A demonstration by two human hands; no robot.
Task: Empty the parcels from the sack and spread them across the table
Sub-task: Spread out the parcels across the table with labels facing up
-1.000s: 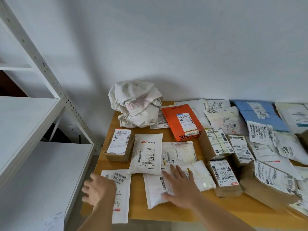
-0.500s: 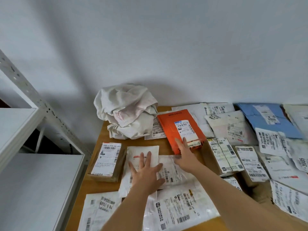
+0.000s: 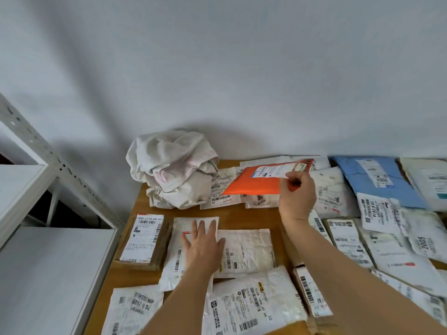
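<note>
Head view shows us mid-spread: our right hand (image 3: 297, 194) pinches the orange parcel (image 3: 256, 182) lifted off the counter (image 3: 251, 218), our left hand (image 3: 204, 243) presses flat on a white parcel (image 3: 179, 252), the sack (image 3: 174, 168) lies crumpled, so next we likely need a bare spot.

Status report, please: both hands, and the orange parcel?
Left hand flat on white parcel. Right hand grips orange parcel, lifted, tilted. Empty sack crumpled beside it.

White shelving unit (image 3: 48, 250), plain wall (image 3: 217, 68)
</note>
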